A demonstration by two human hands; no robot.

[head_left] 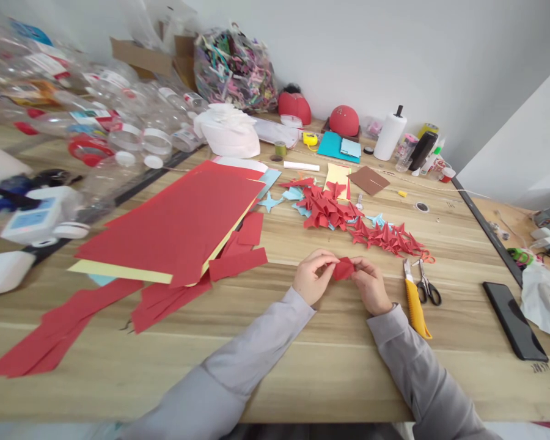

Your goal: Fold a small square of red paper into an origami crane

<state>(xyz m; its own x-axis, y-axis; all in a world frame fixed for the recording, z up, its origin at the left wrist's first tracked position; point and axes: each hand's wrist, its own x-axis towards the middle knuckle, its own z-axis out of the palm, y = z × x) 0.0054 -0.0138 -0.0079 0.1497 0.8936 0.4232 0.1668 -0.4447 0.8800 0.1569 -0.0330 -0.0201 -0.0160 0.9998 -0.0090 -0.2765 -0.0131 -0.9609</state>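
Together, the left hand point(313, 277) and right hand point(371, 286) pinch one small folded red paper piece point(343, 269), its long axis running 9 to 3 o'clock.

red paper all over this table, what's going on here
A person pinches a small folded piece of red paper between the left hand and the right hand, over a wooden table. A heap of folded red paper shapes lies ahead, stacked red sheets lie to the left, and a yellow utility knife and scissors lie to the right.
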